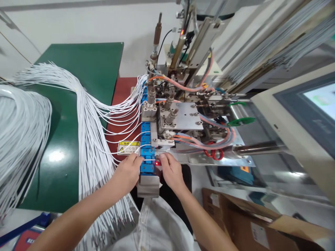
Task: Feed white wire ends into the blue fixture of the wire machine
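A white cable (149, 160) lies across a blue clamp block on the machine's row of blue blocks (147, 168). My left hand (130, 170) pinches this cable at the left side of the row. On the right side, my right hand (170, 168) has thumb and fingers closed at the cable's end, beside a small red light (156, 163). Further up the row, several other white cables (125, 120) sit in the blocks and trail left to a large bundle (87, 146). The cable's tip is hidden by my right fingers.
Behind the row stands the machine (180, 115) with hoses and a wire spool (239, 114). A coiled cable bundle (23, 118) rests on the green table (62, 174). A screen (311, 101) is at right, above a cardboard box (235, 219). A yellow warning label (128, 147) is near my left hand.
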`<state>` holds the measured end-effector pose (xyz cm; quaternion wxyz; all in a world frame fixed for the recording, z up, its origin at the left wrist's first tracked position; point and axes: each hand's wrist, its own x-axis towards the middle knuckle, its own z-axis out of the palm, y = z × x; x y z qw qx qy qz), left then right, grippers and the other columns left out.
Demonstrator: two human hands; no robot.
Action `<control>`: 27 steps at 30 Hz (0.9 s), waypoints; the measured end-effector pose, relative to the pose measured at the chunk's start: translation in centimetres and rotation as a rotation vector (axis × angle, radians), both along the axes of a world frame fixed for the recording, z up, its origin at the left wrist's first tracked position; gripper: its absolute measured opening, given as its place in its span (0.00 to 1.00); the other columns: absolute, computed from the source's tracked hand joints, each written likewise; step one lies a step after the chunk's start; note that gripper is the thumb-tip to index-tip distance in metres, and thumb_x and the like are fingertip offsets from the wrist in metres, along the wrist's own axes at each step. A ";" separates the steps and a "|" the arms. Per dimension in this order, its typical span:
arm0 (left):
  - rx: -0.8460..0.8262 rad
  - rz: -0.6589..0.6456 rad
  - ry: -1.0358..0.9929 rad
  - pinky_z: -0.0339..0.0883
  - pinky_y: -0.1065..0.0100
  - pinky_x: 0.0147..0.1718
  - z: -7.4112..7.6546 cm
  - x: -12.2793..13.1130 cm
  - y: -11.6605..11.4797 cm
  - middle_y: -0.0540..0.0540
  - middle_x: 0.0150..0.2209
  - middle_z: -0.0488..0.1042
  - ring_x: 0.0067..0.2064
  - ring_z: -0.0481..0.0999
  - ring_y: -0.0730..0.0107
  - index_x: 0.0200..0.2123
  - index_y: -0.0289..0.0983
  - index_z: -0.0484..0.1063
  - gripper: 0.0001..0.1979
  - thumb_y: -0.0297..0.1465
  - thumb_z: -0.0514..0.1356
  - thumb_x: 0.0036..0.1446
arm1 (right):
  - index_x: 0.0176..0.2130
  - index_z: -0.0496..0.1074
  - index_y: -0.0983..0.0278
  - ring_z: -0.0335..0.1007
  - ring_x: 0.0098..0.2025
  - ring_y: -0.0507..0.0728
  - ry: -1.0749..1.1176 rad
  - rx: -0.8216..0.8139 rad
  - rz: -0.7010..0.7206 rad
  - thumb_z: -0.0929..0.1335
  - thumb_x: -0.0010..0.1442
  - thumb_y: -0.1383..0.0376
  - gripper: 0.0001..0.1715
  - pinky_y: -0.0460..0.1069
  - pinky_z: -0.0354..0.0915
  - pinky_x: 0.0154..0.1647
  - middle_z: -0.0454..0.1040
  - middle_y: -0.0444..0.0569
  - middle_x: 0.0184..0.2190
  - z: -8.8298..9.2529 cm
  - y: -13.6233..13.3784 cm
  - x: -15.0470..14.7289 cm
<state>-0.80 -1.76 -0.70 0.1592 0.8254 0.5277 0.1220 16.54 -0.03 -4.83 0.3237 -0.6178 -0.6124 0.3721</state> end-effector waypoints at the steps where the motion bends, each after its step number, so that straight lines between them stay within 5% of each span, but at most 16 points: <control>1: 0.011 -0.001 0.018 0.69 0.60 0.41 0.0 0.0 -0.1 0.41 0.36 0.68 0.41 0.70 0.61 0.40 0.32 0.66 0.15 0.15 0.47 0.52 | 0.23 0.61 0.62 0.60 0.23 0.52 -0.001 0.008 0.005 0.57 0.60 0.60 0.16 0.46 0.55 0.26 0.63 0.42 0.19 -0.3 0.0 -0.2; 10: 0.143 -0.067 0.314 0.68 0.59 0.35 1.5 0.4 -0.5 0.40 0.35 0.72 0.37 0.70 0.59 0.40 0.32 0.69 0.12 0.21 0.49 0.57 | 0.20 0.57 0.62 0.54 0.20 0.49 0.111 0.053 -0.052 0.58 0.60 0.57 0.20 0.45 0.53 0.24 0.56 0.38 0.16 -1.5 -0.2 -1.2; 18: 0.224 -0.143 0.171 0.60 0.57 0.50 1.6 -1.5 -0.3 0.36 0.48 0.69 0.50 0.67 0.59 0.50 0.28 0.64 0.18 0.19 0.45 0.58 | 0.24 0.66 0.65 0.58 0.22 0.51 0.412 0.033 -0.279 0.60 0.57 0.50 0.24 0.46 0.57 0.24 0.64 0.43 0.19 -0.7 0.3 1.1; 23: -0.065 -0.320 0.025 0.64 0.66 0.40 3.0 -3.8 -2.0 0.45 0.37 0.70 0.41 0.68 0.66 0.33 0.36 0.71 0.06 0.29 0.54 0.58 | 0.23 0.66 0.65 0.57 0.21 0.50 0.484 0.059 -0.245 0.61 0.58 0.51 0.23 0.46 0.55 0.23 0.62 0.42 0.17 0.2 -0.4 2.3; 27: -0.173 -0.333 0.096 0.62 0.66 0.36 3.7 -5.0 -3.3 0.46 0.34 0.68 0.39 0.66 0.65 0.25 0.35 0.70 0.08 0.32 0.61 0.52 | 0.22 0.67 0.65 0.56 0.21 0.50 0.498 0.056 -0.226 0.61 0.58 0.51 0.23 0.46 0.55 0.23 0.62 0.42 0.17 0.9 -0.6 2.2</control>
